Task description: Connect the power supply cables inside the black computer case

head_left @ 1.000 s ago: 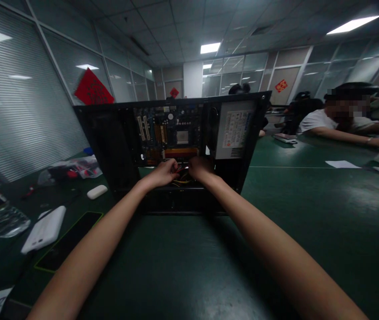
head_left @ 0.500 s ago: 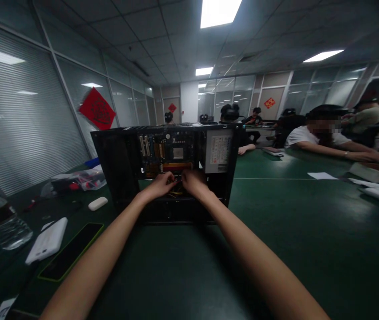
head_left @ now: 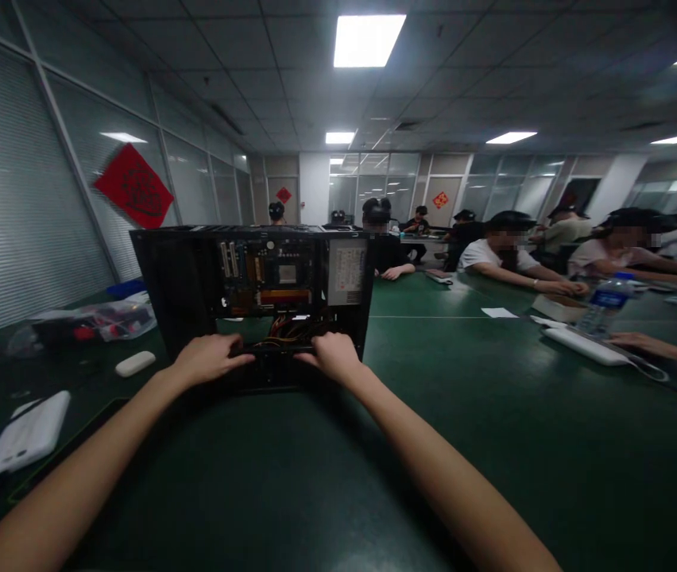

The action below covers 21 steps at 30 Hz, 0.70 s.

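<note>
A black computer case (head_left: 165, 294) stands upright in front of me with its side open. Inside show a motherboard (head_left: 249, 274), a power supply (head_left: 347, 274) with a label, and a bundle of cables (head_left: 291, 330) low in the middle. My left hand (head_left: 210, 357) grips the case's lower front rail, thumb on the near side and fingers curled over the top. On the same rail, further right, my right hand (head_left: 335, 356) is closed in the same way. The fingertips of both hands are hidden behind the rail.
On the green table (head_left: 315, 477), a white earphone case (head_left: 135, 364), a white power bank (head_left: 25, 433) and a plastic bag (head_left: 88, 326) lie to the left. At right are paper (head_left: 499, 312), a bottle (head_left: 606, 302) and another white power bank (head_left: 582, 345). Several people sit beyond.
Both hands have come out from the cables inside the case and moved apart, down onto its lower rail. My view has turned to the right.
</note>
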Tool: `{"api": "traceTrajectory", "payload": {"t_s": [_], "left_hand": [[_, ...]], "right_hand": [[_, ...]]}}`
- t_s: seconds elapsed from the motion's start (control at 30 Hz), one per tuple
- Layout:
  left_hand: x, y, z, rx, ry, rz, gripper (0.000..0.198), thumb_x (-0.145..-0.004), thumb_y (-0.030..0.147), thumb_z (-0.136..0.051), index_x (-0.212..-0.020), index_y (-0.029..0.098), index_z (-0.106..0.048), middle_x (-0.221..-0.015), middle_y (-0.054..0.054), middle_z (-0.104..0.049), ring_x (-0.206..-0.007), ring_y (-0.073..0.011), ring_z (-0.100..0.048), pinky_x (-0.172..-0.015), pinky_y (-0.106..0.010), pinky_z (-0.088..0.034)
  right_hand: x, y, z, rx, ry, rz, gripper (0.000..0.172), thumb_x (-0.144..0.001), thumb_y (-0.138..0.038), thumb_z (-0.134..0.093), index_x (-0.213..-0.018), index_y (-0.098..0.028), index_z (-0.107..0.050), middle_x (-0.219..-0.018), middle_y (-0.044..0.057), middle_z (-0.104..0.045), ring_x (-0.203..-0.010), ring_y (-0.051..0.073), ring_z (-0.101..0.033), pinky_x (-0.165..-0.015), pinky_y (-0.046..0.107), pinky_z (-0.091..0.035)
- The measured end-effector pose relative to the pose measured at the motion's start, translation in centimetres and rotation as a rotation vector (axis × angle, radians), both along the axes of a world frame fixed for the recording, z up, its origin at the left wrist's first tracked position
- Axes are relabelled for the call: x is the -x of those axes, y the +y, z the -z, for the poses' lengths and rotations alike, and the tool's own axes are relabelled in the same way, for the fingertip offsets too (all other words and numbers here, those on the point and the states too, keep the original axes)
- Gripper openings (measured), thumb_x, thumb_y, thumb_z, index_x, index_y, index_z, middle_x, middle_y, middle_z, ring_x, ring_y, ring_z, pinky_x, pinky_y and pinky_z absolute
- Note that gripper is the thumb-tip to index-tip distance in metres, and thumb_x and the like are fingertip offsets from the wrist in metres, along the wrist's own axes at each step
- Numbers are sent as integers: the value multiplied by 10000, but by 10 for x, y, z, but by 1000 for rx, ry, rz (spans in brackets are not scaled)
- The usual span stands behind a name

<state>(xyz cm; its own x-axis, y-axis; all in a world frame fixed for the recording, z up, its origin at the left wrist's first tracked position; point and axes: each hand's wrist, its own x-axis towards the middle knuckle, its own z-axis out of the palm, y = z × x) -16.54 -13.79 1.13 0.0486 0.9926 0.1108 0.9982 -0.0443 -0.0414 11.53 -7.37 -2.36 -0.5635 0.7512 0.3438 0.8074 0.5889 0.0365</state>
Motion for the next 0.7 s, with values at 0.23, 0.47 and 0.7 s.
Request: {"api": "traceTrajectory", "payload": {"t_s": [0.23,0.47,0.7], "left_hand": [[-10,-12,-5,45,87,-128,740,-854,777,-365,-1140,212,-748,-1023,-148,-764,-971,-373,-701,-779,-412,-522],[22,-13,-5,99,72,5,772,-838,684,-436,-1352,143,-634,-1107,-165,-748,-1013,-361,-698,-825,-415,-528],[29,-12,1,85,1,-37,719,-827,646,-453,-1341,186,-657,-1099,-146,-759,-1021,-382,-703,-858,-468,-537]], "right_hand": [[1,7,0,-12,1,-9,765,-932,-762,-334,-939,-128,-763,-919,184,-756,-892,296,-746,-747,340,-540],[-1,12,-3,-12,-43,-91,685,-955,-699,-391,-957,-128,-769,-911,161,-767,-892,298,-755,-727,327,-544],[-2,16,-4,1,-75,-87,630,-936,-686,-462,-944,-136,-770,-926,144,-774,-892,288,-759,-721,310,-551]]}}
